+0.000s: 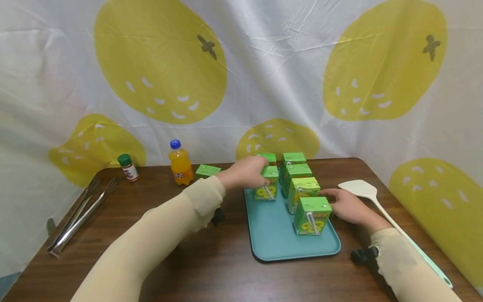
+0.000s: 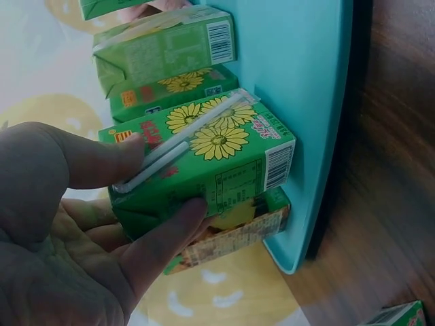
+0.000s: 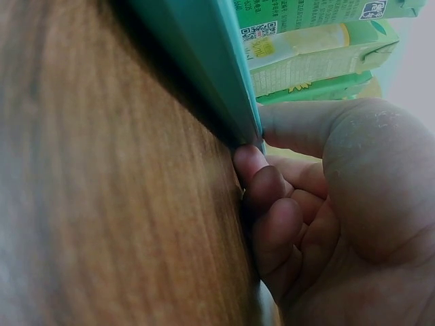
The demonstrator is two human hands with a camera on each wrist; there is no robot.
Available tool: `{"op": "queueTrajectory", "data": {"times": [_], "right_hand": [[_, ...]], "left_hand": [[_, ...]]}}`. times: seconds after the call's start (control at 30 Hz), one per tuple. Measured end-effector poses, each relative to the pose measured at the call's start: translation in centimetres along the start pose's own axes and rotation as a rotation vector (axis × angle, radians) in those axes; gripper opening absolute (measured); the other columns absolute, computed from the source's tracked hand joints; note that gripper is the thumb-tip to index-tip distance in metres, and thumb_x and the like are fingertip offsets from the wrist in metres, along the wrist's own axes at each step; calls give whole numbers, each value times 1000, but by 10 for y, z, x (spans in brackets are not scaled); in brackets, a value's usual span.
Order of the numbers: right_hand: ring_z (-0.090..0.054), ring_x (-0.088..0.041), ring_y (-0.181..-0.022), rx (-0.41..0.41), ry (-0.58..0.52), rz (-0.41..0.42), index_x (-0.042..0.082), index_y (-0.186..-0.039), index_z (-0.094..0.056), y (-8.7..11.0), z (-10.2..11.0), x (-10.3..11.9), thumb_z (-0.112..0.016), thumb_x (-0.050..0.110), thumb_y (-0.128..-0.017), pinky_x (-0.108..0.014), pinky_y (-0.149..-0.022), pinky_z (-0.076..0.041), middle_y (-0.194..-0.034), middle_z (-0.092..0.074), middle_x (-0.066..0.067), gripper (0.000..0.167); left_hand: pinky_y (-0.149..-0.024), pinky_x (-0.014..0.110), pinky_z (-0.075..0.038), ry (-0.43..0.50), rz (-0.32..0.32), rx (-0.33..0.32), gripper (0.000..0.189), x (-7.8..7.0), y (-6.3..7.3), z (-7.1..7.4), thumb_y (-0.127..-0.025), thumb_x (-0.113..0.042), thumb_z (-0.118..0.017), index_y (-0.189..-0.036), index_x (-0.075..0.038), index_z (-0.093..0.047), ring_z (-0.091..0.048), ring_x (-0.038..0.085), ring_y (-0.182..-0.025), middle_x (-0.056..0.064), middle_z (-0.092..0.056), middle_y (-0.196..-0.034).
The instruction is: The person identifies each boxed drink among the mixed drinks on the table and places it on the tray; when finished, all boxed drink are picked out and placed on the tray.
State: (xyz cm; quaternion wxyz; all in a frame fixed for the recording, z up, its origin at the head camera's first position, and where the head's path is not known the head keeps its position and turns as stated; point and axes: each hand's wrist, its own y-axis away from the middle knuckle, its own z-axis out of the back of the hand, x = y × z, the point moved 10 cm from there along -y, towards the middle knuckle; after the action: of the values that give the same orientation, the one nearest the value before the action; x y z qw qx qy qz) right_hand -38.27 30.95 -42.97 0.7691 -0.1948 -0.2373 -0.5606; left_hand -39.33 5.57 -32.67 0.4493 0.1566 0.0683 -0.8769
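My left hand [image 1: 247, 172] grips a green drink carton [image 1: 266, 191] with flower pictures and a straw on its front. In the left wrist view the thumb and fingers lie on either side of this carton, whose base is at the blue-green tray [image 2: 299, 81]. Behind it stands another green carton [image 1: 270, 157]. A row of several more cartons [image 1: 312, 216] runs along the tray's right side, one a lighter yellow-green [image 1: 304, 186]. At the tray's right edge, my right hand [image 1: 349, 206] pinches the rim, thumb above and curled fingers below, as the right wrist view shows.
One green carton [image 1: 207, 170] stands left of the tray, partly behind my left arm. Further left are an orange drink bottle [image 1: 181, 167], a green-capped jar [image 1: 128, 168] and metal tongs [image 1: 84, 216]. A white spatula [image 1: 360, 188] lies at right beside my forearm. A fruit-print cloth [image 1: 260, 75] hangs behind.
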Motion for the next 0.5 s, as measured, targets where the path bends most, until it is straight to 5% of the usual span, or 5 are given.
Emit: {"op": "queueTrajectory", "data": {"times": [0.1, 0.23, 0.5], "right_hand": [[-62, -22, -84, 4, -5, 0, -9, -145, -67, 1, 0, 1, -76, 19, -99, -37, -76, -49, -120, -74, -18, 55], [-58, -18, -66, 8, -35, -7, -10, -146, -65, 1, 0, 2, -75, 18, -98, -35, -66, -48, -110, -73, -15, 56], [-56, -16, -60, 23, -69, -32, -11, -148, -62, -1, -4, -3, -75, 15, -99, -33, -59, -48, -93, -69, -6, 57]], "left_hand": [[-97, 44, -56, 13, 6, 3, 39, 0, -1, -3, -107, -20, -75, -140, 0, -66, -68, 29, -113, 15, -71, -133], [-78, 40, -45, 23, 12, 3, 21, -1, -1, -6, -108, -21, -75, -121, -6, -67, -55, 22, -85, 8, -67, -105], [-80, 39, -47, 11, 27, 13, 28, -3, -5, -11, -110, -22, -73, -131, -5, -68, -60, 23, -90, 10, -71, -115]]}}
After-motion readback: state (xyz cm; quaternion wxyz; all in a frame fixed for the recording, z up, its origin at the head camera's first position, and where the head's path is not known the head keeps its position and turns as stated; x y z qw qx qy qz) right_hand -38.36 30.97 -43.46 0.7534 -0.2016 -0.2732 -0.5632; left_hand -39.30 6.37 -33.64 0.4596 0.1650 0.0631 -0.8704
